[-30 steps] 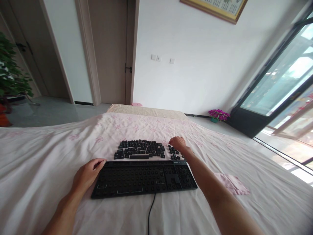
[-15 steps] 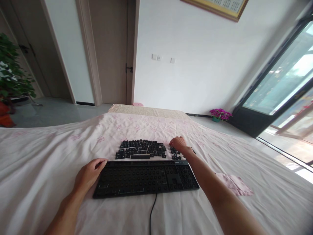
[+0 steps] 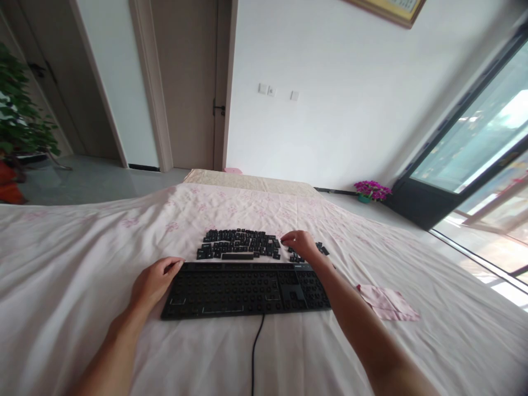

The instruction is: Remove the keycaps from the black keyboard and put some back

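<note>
A black keyboard (image 3: 243,289) with its keycaps off lies on the pale pink bedsheet (image 3: 82,258). Behind it, several loose black keycaps (image 3: 237,245) are laid out in rows. My left hand (image 3: 154,280) rests at the keyboard's left end, fingers curled against its corner. My right hand (image 3: 301,243) reaches past the keyboard's right end and hovers over a smaller group of keycaps (image 3: 319,248), fingers bent down in a pinch; what they hold is hidden. The keyboard's black cable (image 3: 256,352) runs toward me.
A folded pink cloth (image 3: 388,302) lies on the sheet to the right of my forearm. Beyond the bed are a wooden door (image 3: 187,82), a green plant (image 3: 18,121) at left, a pot of purple flowers (image 3: 371,191) and a glass sliding door (image 3: 474,148) at right.
My right hand has shifted slightly left over the small keycap group. The view has tilted down a little. My left hand stays at the keyboard's left corner.
</note>
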Motion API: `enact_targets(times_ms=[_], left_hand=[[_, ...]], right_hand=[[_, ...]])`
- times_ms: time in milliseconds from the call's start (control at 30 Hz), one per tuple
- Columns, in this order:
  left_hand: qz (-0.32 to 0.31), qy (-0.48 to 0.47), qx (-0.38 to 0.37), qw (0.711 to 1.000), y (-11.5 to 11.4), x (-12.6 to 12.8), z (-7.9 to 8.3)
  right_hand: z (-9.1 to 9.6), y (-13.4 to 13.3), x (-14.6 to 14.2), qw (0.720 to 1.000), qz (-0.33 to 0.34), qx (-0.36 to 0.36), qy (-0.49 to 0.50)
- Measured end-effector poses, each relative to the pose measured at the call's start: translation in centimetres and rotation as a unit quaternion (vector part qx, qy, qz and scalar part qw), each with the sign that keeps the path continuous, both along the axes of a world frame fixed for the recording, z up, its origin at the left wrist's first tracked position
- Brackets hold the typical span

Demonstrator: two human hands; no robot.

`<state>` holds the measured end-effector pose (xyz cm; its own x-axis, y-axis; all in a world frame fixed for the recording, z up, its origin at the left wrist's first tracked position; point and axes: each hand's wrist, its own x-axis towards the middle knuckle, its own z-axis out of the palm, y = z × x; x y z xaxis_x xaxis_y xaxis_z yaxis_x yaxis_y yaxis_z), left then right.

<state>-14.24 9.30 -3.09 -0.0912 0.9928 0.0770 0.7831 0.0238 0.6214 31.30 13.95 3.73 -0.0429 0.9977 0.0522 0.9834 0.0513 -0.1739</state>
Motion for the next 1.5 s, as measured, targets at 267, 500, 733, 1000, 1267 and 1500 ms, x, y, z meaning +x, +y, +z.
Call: enact_targets(times_ms=[267, 500, 733, 1000, 1267, 1500], left_hand=[[-0.003, 0.008, -0.002, 1.0, -0.2, 0.2, 0.4], [0.0, 0.005, -0.001, 1.0, -0.3, 0.4, 0.6], [0.003, 0.007, 0.0, 1.0, -0.3, 0.4, 0.5], [-0.001, 0.01, 0.007, 1.0, -0.4, 0.5, 0.6], [0.001, 0.016, 0.001, 1.0, -0.4, 0.4, 0.4], [0.001, 0.024, 0.012, 1.0, -0.4, 0.4, 0.4]], right_hand=[[-2.0, -6.7, -1.3, 0.985, 0.039, 0.069, 0.152], [-3.0, -7.0, -2.1, 0.981, 0.068, 0.107, 0.149], [-2.9, -7.5, -2.4, 0.974, 0.11, 0.125, 0.152], [-2.5, -8.0, -2.5, 0.971, 0.157, 0.126, 0.126], [-3.1, -9.2, -2.5, 0.967, 0.19, 0.15, 0.081], [-3.8, -9.5, -2.7, 0.959, 0.191, 0.187, 0.094]])
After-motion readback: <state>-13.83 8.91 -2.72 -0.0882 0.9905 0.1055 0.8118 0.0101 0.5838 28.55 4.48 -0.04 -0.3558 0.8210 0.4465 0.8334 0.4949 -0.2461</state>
